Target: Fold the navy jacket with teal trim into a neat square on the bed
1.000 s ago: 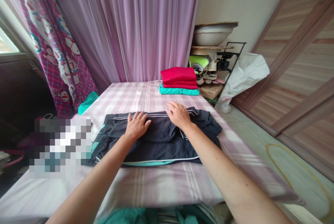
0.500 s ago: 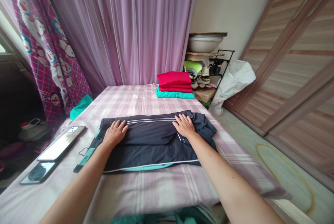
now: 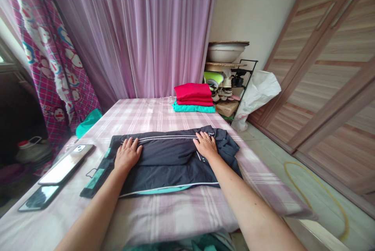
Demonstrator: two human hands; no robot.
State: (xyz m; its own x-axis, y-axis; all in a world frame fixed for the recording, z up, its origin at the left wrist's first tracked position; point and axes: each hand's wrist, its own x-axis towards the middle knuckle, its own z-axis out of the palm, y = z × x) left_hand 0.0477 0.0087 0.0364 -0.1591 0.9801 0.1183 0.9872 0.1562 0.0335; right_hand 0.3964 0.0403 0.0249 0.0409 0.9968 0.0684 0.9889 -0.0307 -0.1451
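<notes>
A dark navy garment with white piping and a teal lining, seemingly a pair of shorts [image 3: 166, 165], lies folded across the table in front of me. My left hand [image 3: 128, 154] rests flat on its left part near the waistband, fingers spread. On the right part, by the upper white stripes, my right hand [image 3: 206, 144] also lies flat with fingers apart. A thin dark drawstring loop [image 3: 91, 172] sticks out at the left end. The cloth at the right end is bunched and creased.
The table wears a plaid tablecloth [image 3: 140, 116]. Two phones lie at left, the upper [image 3: 66, 165] overlapping the lower [image 3: 39, 198]. Folded red cloth [image 3: 193, 94] sits on folded teal cloth [image 3: 193, 108] at the far edge. Beyond stand a shoe rack [image 3: 249, 73], a white bag [image 3: 258, 91] and a wardrobe [image 3: 316, 67].
The view has shifted slightly. My left hand has slid a little toward me on the garment, and both hands remain flat on it.
</notes>
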